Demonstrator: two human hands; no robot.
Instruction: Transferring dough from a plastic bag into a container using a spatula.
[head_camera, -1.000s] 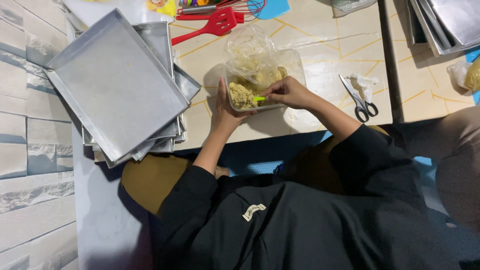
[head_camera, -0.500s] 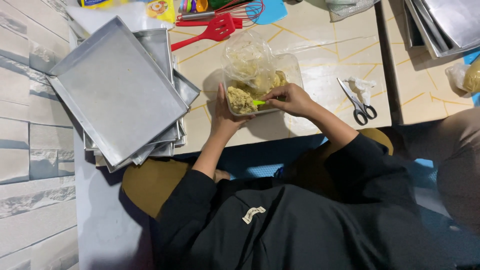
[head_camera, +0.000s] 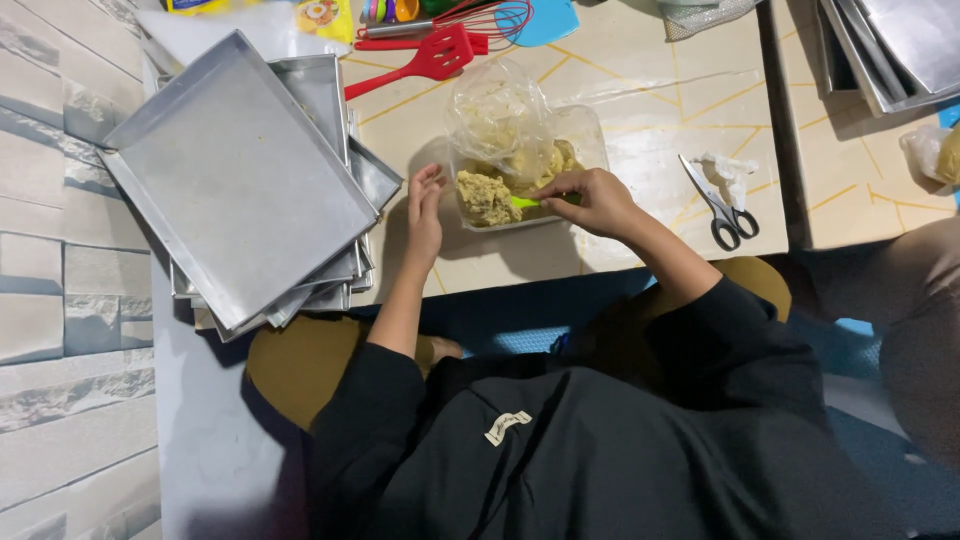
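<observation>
Yellow dough, clear tub, two hands at work

Yellowish, crumbly dough (head_camera: 488, 196) fills the near half of a clear plastic container (head_camera: 590, 135) that stands on a low cream table (head_camera: 640, 90) marked with thin yellow lines. A crumpled clear plastic bag (head_camera: 495, 110) rises out of the container's far side. The right hand (head_camera: 592, 200) is closed around a small green tool (head_camera: 527, 202), seemingly a spatula or scraper, whose tip lies against the dough inside the tub. The left hand (head_camera: 424, 212) rests at the container's left wall with fingers extended and loosely spread, holding nothing; it presses against the outside of the tub or sits just beside it, the view does not settle which. Both forearms come out of black sleeves.

Left of the hands a stack of grey metal baking trays (head_camera: 235, 180) sits askew, the top tray turned at an angle and overhanging the table edge. At the far edge lie a red slotted spatula (head_camera: 430, 60), a wire whisk (head_camera: 480, 15) and a blue spatula (head_camera: 545, 20), close together. Right of the container, well apart from the right hand, black-handled scissors (head_camera: 722, 205) lie open beside a scrap of clear plastic (head_camera: 725, 168). More metal trays (head_camera: 885, 45) are stacked on a second surface at the upper right
</observation>
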